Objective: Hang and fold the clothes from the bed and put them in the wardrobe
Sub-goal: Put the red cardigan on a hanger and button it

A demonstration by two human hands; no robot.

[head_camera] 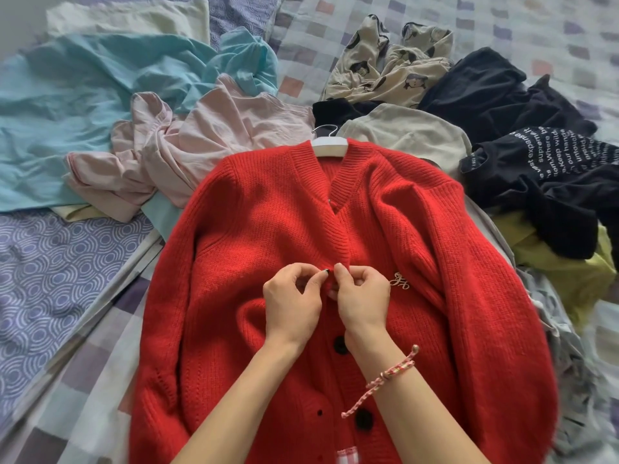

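Observation:
A red knitted cardigan (268,229) lies face up on the bed, on a white hanger (330,145) whose hook shows above the collar. It has black buttons (340,344) down the front and a small gold brooch (399,280) on the chest. My left hand (293,303) pinches a black button at the front edge. My right hand (363,296) pinches the opposite edge of the cardigan right beside it. Both hands meet at the middle of the chest.
Loose clothes lie around: a light blue garment (73,105) at the left, a pink shirt (187,142), a cream printed piece (392,68), a black printed shirt (536,155) and a yellow garment (562,272) at the right. The checked bedspread (368,18) shows beyond.

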